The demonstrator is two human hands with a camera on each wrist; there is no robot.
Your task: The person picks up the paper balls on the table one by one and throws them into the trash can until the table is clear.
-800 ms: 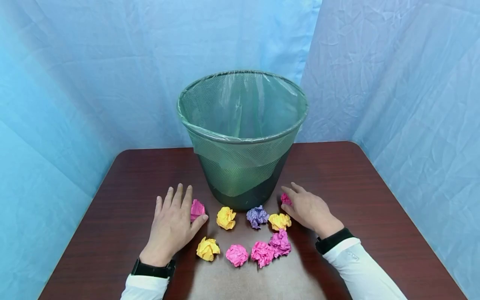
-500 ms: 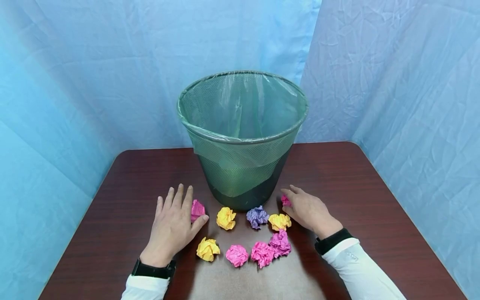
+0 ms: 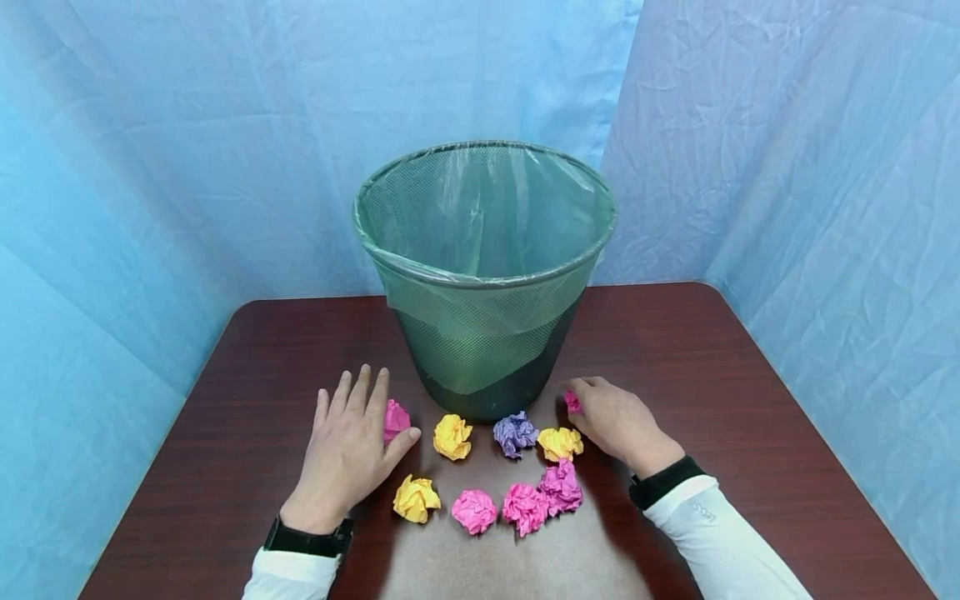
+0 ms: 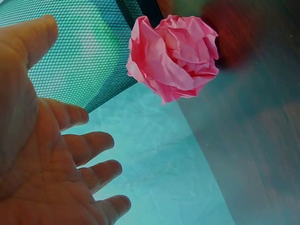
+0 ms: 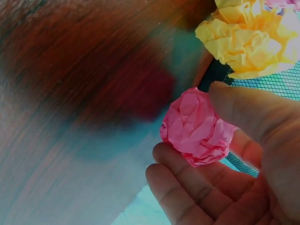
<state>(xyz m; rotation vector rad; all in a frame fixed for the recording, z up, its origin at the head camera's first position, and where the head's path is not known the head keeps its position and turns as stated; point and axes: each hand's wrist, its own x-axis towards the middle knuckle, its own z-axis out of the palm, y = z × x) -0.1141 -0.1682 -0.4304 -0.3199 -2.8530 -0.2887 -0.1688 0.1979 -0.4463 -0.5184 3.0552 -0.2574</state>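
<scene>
In the head view my right hand (image 3: pixel 617 421) is at the right of the bin's base, fingers bent around a pink crumpled paper ball (image 5: pixel 197 127). The right wrist view has the thumb on one side of this ball and curled fingers on the other. My left hand (image 3: pixel 345 458) is stretched flat with fingers spread, palm down, left of the bin. Just inside its thumb and index finger sits another pink crumpled paper ball (image 4: pixel 176 58), partly hidden by the hand in the head view. The left wrist view shows nothing in that palm.
A mesh bin (image 3: pixel 480 333) with a green liner bag stands at the table's (image 3: pixel 300 333) back middle. Before it lie yellow paper balls (image 3: pixel 452 437), a purple one (image 3: pixel 515 434) and several pink ones (image 3: pixel 474 511). Blue cloth (image 3: pixel 300 150) hangs behind and at both sides.
My right fingers have curled in further around the pink paper ball. The left hand has shifted very slightly right, still flat. The other balls and the bin have stayed put.
</scene>
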